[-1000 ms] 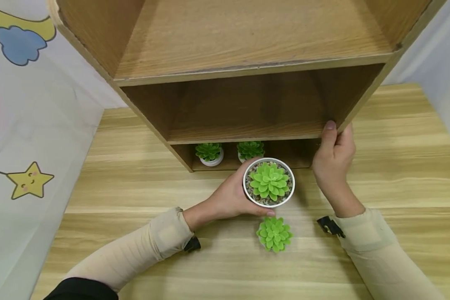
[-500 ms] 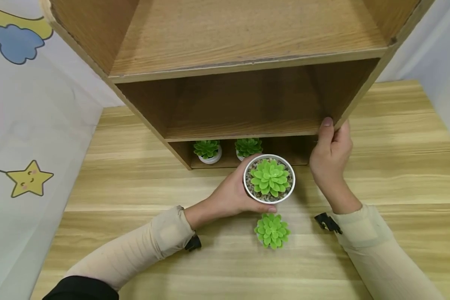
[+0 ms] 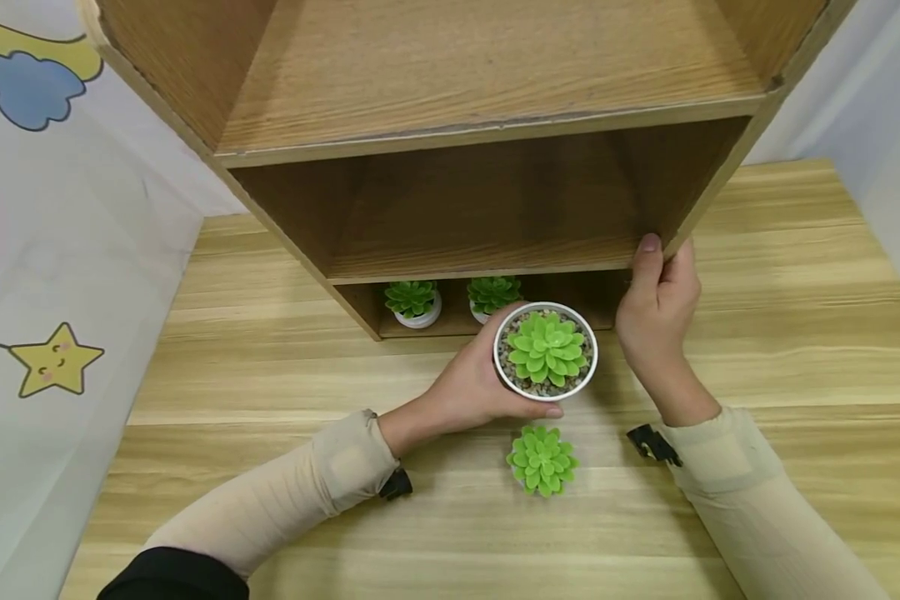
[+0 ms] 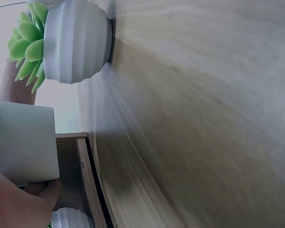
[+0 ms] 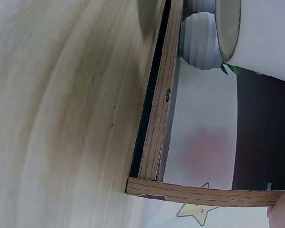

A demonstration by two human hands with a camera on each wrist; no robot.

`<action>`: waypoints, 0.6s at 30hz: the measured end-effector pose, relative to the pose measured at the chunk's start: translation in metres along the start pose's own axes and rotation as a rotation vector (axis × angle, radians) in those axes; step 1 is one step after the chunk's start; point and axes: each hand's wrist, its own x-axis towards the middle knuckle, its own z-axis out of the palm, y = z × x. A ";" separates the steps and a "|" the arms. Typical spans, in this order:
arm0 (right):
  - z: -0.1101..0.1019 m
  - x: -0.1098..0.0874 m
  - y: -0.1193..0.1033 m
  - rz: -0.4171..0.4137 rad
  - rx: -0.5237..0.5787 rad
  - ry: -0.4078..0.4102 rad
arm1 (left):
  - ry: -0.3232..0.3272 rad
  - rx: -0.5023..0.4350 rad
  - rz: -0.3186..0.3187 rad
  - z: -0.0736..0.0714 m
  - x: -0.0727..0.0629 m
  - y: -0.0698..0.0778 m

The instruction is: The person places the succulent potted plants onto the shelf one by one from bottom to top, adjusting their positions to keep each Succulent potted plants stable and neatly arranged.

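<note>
In the head view my left hand (image 3: 468, 387) grips a potted succulent (image 3: 547, 348), a bright green rosette over pebbles in a smooth white pot. The hand holds it raised in front of the bottom compartment, its fingers curled round the pot's side. The pot's smooth wall (image 4: 23, 142) shows in the left wrist view. My right hand (image 3: 660, 325) grips the front edge of the wooden shelf unit (image 3: 495, 137) at its right side panel, thumb on the inner face. Between my arms another succulent (image 3: 542, 460) stands on the table, in a ribbed white pot (image 4: 76, 42).
Inside the bottom compartment, toward the left and middle, stand two more small succulents, the left one (image 3: 412, 302) and the middle one (image 3: 492, 297). The unit's shelves overhang them. Wood-grain table (image 3: 270, 400) surrounds the unit, and a printed wall cloth (image 3: 52, 250) hangs at left.
My left hand has shifted the held succulent slightly to the right and toward the shelf unit. The right hand keeps its grip on the side panel. The head view has moved a little.
</note>
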 end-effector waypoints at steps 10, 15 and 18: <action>-0.001 0.000 0.002 0.002 -0.032 -0.007 | 0.008 -0.041 0.036 0.006 0.004 0.002; -0.001 0.000 0.000 0.006 -0.035 -0.003 | 0.034 -0.024 0.019 0.008 0.007 0.003; -0.001 0.000 -0.001 0.005 -0.040 -0.003 | 0.046 -0.016 0.004 0.010 0.008 0.005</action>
